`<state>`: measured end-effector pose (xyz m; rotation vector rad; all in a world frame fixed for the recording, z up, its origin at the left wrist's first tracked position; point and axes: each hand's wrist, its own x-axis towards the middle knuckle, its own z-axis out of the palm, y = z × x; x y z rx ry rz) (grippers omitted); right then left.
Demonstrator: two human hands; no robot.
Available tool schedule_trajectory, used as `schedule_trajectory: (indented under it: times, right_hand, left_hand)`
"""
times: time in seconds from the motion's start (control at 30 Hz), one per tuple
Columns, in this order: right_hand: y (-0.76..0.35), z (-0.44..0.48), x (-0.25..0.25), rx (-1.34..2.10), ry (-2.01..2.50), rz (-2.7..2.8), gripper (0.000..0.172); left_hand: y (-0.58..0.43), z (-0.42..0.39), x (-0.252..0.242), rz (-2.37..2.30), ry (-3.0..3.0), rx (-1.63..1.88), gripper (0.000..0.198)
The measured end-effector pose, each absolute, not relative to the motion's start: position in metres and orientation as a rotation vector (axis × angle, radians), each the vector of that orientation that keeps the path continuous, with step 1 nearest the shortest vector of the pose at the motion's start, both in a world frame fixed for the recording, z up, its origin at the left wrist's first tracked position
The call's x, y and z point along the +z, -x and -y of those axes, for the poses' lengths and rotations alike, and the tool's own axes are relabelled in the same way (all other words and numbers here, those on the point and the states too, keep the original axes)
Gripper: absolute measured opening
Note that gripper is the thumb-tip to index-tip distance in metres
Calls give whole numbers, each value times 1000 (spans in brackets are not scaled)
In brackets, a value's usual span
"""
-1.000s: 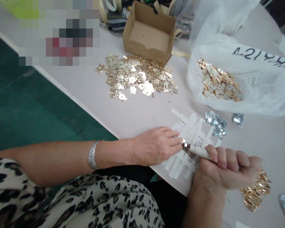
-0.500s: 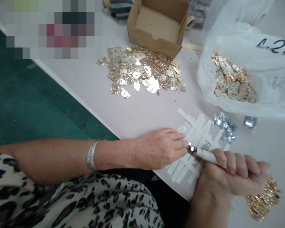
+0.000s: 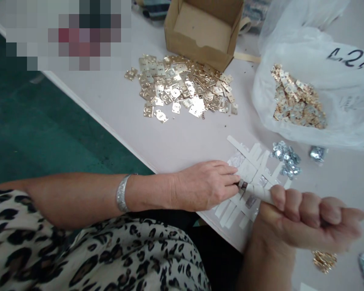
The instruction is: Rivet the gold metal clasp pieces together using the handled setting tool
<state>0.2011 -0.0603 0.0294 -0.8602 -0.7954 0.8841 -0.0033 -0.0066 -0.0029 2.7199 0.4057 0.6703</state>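
Observation:
My right hand (image 3: 303, 220) is closed in a fist round a white-handled tool (image 3: 257, 192) whose metal tip points left. My left hand (image 3: 208, 184) lies on the table edge, its fingertips pinched together right at the tool's tip; whatever small piece they hold is hidden. Both hands work over a patch of crossed white tape strips (image 3: 251, 173) stuck to the pale table (image 3: 182, 141). A spread of gold metal plates (image 3: 182, 91) lies further back.
An open cardboard box (image 3: 204, 32) stands behind the gold plates. A clear plastic bag (image 3: 315, 81) with more gold parts sits at the right. Small silver washers (image 3: 285, 159) lie by the tape, gold pieces (image 3: 324, 258) under my right wrist. Green floor lies to the left.
My right fist has lifted slightly and tilted toward the camera, covering more of the gold pieces. My left hand stays at the tool tip. The view shifted a little.

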Motion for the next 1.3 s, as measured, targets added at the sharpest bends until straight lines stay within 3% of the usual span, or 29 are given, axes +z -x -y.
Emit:
schedule_trajectory:
  times: [0.57,0.87,1.13,1.3]
  right_hand:
    - [-188,64,37,854,873,889,51]
    - [-145,61,54,577,1130,1179,27]
    - [-186,50,49,777,990,830,30]
    - [-185,55,44,823,964,865,42]
  left_hand:
    - [3,7,-5,-399,-2791,714,23]
    - [2,7,-5,-406,-2711,735,18]
    - [2,8,-10,-410,-2736,708,19]
    - [3,8,-8,-405,-2753,719,20]
